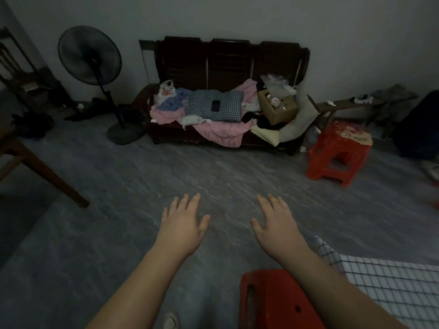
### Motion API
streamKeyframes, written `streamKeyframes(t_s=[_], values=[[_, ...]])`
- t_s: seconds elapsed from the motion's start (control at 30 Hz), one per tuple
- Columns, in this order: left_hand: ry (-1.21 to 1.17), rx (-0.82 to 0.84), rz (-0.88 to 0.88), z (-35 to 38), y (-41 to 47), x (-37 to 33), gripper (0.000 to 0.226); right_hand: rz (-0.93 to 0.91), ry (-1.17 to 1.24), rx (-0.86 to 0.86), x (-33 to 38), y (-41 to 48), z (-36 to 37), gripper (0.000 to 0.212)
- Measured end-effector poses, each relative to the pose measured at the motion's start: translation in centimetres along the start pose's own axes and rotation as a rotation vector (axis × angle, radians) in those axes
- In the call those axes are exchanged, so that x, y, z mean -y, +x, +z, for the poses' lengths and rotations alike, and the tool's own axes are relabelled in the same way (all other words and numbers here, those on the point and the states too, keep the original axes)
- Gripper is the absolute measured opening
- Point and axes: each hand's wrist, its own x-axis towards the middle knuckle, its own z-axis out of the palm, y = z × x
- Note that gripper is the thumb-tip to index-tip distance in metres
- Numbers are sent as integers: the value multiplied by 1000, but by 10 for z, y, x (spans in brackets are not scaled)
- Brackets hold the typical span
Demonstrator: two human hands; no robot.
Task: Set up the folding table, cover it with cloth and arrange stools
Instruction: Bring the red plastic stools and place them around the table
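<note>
Holds left hand and right hand out over the floor, palms down, fingers spread — gripping nothing. Stands over a red stool under the right forearm, with checked cloth just right of it. Faces a second stool far right — beside the cluttered sofa against the wall.

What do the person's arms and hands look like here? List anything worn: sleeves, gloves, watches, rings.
The left hand and right hand are bare: no gloves, and no rings show. Both forearms are uncovered up to the frame's edge, with no sleeve, watch or bracelet in sight. Dim light hides fine marks.
</note>
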Motion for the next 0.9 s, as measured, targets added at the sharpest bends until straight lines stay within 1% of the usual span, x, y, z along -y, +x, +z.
streamKeyframes(t_s=[0.1,0.13,0.27,0.37,0.5,0.67,0.77,0.9], values=[[23,24,66,-31,43,48,71,51,-16,-34,53,41,12,89],[36,29,87,-40,58,61,71,62,-22,-40,69,54,14,90],[47,37,154,-67,112,94,71,117,-32,-66,116,97,10,70],[15,47,191,-77,146,102,71,169,-33,-100,125,117,7,68],[-8,83,269,-81,181,88,70,253,-30,-123,117,136,-1,69],[31,132,364,-79,231,53,70,329,2,-174,89,168,-14,68],[50,133,405,-78,272,21,71,373,62,-221,61,196,-22,68],[78,132,461,-70,336,-37,70,418,100,-225,11,244,-40,69]])
